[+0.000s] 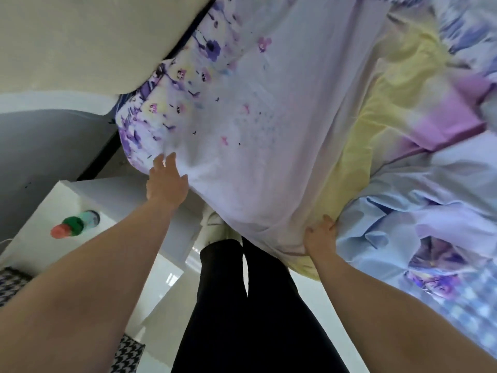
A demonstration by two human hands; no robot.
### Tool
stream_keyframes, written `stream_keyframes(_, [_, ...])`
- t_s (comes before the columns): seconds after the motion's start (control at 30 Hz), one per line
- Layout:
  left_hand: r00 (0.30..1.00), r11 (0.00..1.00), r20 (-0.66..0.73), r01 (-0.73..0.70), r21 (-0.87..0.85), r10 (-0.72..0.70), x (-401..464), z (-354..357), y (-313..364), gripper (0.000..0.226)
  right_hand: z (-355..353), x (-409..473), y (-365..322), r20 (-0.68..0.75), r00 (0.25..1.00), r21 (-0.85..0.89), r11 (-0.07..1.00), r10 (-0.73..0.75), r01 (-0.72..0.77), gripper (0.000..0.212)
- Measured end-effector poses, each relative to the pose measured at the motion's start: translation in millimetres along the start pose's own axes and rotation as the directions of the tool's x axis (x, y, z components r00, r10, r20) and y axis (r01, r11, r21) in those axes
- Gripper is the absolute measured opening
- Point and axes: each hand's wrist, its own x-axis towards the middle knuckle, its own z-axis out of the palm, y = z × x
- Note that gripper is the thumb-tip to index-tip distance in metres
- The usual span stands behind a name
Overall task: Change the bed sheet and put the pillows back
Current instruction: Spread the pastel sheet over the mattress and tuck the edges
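A pale lilac bed sheet (269, 117) with purple flower prints along its left border lies spread over the bed. My left hand (166, 181) reaches out with straight fingers and touches the sheet near the bed's corner. My right hand (321, 238) grips the sheet's near edge where it hangs over the side of the bed. A yellow and purple layer of bedding (390, 103) shows from under the sheet on the right. No pillow is plainly visible.
A cream padded headboard (80, 41) runs along the upper left. A white bedside cabinet (53, 211) stands at the left with a green bottle with a red cap (72, 227) on it. A crumpled blue floral cover (430, 224) lies at the right. My dark-trousered legs (242, 305) stand on white floor.
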Motion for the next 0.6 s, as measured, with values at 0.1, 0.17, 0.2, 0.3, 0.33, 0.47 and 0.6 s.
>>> stream_keyframes(0.1, [0.975,0.968,0.037,-0.222,0.120,0.219,-35.4,34.3,43.7,0.055,-11.4,11.2,38.5,-0.021,0.999,-0.058,0.998,0.037,-0.038,0.058])
stream_keyframes(0.17, [0.932,0.928,0.120,-0.356,0.107,0.343,-61.2,59.3,75.2,0.051,-22.2,14.1,55.8,-0.133,0.991,-0.154,0.988,-0.005,-0.016,0.056])
stream_keyframes(0.2, [0.907,0.910,0.163,-0.406,0.087,0.389,-74.2,72.5,89.8,0.050,-27.3,15.9,64.1,-0.190,0.981,-0.228,0.974,-0.046,0.001,0.060])
stream_keyframes(0.3, [0.838,0.860,0.267,-0.507,0.055,0.476,-109.0,108.1,127.1,0.049,-43.4,26.9,83.3,-0.187,0.976,-0.481,0.877,-0.114,0.010,0.080])
stream_keyframes(0.33, [0.822,0.851,0.304,-0.522,0.064,0.482,-118.6,119.0,135.6,0.049,-46.6,32.5,90.5,-0.191,0.976,-0.501,0.866,-0.106,-0.004,0.082])
stream_keyframes(0.47, [0.824,0.859,0.386,-0.495,0.134,0.415,-143.7,153.7,154.2,0.057,-63.1,45.6,120.7,-0.195,0.959,-0.179,0.954,0.204,-0.239,0.089])
stream_keyframes(0.6, [0.886,0.896,0.277,-0.420,0.143,0.372,-150.3,169.5,158.4,0.036,-57.0,28.6,153.7,-0.095,0.966,-0.157,0.955,0.241,-0.254,0.066])
